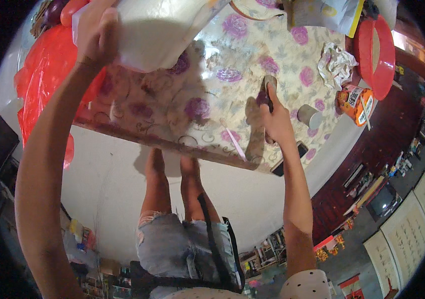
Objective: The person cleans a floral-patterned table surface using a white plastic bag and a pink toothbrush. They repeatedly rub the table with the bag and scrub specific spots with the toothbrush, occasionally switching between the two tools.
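My left hand (99, 37) is raised at the upper left, its fingers closed on the edge of a whitish translucent plastic sheet or bag (149, 41). The sheet hangs above the table and casts a shadow on it. Toward the table's right side, my right hand (278, 121) grips a dark elongated object (265, 96) with a brownish rounded end; its exact kind is unclear. Just right of that hand is a small pale paper cup (307, 115), apparently tipped on its side. A thin white-and-pink stick-like tool (233, 139) lies to its left. Below, a smartphone (280, 168) is partly covered by my forearm.
A floral tablecloth (197, 108) covers the table. Red plastic bags (52, 71) bulge at the left. Along the right edge are crumpled white paper (336, 65), an orange snack packet (356, 102) and a red round container (377, 56). A grey-and-yellow pouch (322, 17) stands at the back.
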Tool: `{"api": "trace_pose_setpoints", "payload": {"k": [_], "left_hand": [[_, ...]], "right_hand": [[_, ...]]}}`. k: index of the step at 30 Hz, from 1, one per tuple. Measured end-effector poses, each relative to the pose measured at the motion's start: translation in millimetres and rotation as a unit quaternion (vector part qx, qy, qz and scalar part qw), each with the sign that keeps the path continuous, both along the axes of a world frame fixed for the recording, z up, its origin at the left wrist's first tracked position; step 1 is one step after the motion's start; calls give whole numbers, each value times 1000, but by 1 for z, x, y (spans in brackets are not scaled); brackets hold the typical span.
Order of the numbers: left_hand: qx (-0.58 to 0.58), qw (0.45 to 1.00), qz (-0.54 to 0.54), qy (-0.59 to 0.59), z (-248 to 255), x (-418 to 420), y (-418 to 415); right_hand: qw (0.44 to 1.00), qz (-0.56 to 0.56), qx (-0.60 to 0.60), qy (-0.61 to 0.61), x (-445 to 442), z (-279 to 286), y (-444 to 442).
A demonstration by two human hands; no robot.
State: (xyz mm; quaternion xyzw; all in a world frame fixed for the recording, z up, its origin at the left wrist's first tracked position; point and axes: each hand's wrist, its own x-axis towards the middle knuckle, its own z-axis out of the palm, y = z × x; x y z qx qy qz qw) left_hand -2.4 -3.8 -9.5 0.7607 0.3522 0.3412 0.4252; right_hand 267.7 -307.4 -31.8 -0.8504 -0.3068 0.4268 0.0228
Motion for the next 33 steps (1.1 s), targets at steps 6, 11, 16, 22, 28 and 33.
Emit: {"api": "trace_pose_setpoints", "payload": {"k": [6, 11, 16, 22, 28, 33], "left_hand": [[-41, 999, -5, 3, 3, -2, -4], [20, 1000, 11, 11, 6, 3, -2], [37, 999, 10, 6, -5, -3, 2], [37, 999, 14, 1, -7, -4, -1], [17, 999, 17, -25, -9, -1, 2], [-377, 892, 191, -159, 18, 30, 7]], "right_hand": [[991, 56, 117, 14, 14, -26, -26], [996, 24, 86, 14, 18, -17, -20], [999, -24, 20, 13, 12, -7, 4], [997, -53, 22, 47, 15, -10, -9], [995, -11, 92, 22, 18, -16, -11], [999, -32, 26, 14, 10, -5, 10]]}}
